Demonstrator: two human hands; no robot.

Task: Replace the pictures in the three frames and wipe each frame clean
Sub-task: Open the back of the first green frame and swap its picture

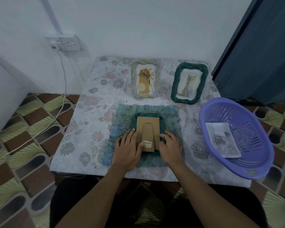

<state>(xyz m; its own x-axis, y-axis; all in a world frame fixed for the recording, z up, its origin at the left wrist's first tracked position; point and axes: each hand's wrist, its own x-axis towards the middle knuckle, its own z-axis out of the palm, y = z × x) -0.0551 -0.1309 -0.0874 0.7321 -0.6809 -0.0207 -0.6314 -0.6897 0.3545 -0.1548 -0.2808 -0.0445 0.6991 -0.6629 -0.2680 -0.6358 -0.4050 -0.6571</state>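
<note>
A: what's lying on that floral tablecloth [89, 129]?
B: green frame [147, 114], face-down mid-picture on a fuzzy teal cloth [169, 116]. left hand [127, 148] is pressing flat fingers together on its back, right hand [169, 147] is curling fingers over its edge.

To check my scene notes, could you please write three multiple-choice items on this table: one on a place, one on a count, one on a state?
1. Where is the rose picture? A in the purple basket; B on the floor; C taped to the wall.
2. How many frames stand upright? A one; B two; C three.
3. How does the frame on the fuzzy cloth lie? A face up; B face down; C on edge.
Key: 1A, it lies inside the basket; 2B, pale flower frame and green cat frame stand behind; 3B, its cardboard back shows.
</note>
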